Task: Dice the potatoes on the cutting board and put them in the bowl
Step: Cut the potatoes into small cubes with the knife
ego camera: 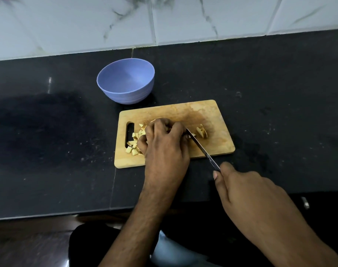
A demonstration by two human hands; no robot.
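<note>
Nearest the camera, a knife [202, 149] is gripped in the right hand [249, 191], its blade laid across the board [174, 112]. On the board, potato is pressed under the curled left hand [164, 145]. Dice [132, 146] are heaped by the board's slot, a slice [201, 132] lies beyond the blade, and the bowl [125, 81] is set just behind the board.

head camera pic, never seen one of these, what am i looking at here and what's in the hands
The camera sits on a person's head, looking down at their own two hands over a dark counter. The left hand steadies potato on a wooden cutting board. The right hand grips a knife, its blade angled across the board. Diced pieces lie near the board's handle slot, a larger piece waits to the right, and a blue bowl behind the board looks empty.
</note>
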